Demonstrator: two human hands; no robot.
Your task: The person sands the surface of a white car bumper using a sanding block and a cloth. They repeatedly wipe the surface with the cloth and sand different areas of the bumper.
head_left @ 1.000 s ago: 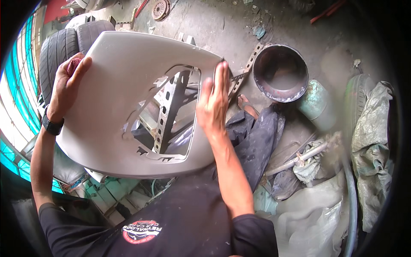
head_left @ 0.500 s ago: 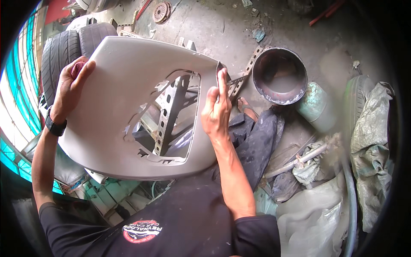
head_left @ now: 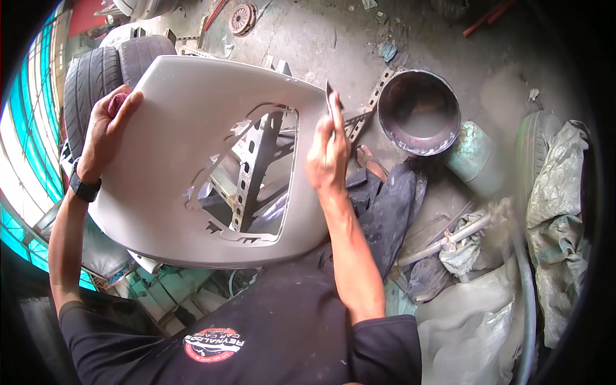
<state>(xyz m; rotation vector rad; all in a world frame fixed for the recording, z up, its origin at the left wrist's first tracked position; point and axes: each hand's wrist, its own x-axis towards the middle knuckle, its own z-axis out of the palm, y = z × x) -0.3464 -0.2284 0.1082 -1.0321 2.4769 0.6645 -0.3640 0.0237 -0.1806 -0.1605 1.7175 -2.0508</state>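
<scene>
Pale panel (head_left: 173, 144) placed over slotted frame (head_left: 263, 147), apparently for support. Red cloth (head_left: 116, 104) clasped in left hand (head_left: 104, 131) at panel's left edge, likely for steadying; dark sheet (head_left: 329, 94) pinched in right hand (head_left: 329, 159) by right edge; hands set well apart.

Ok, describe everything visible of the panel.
The panel is broad, pale grey and smooth, perhaps plastic, with rounded edges and a large opening toward the right. It lies smooth side up above a perforated frame; their contact is hidden. The left hand, holding a red pad, touches its left edge; the right hand, with a dark sheet, is at its right edge.
</scene>
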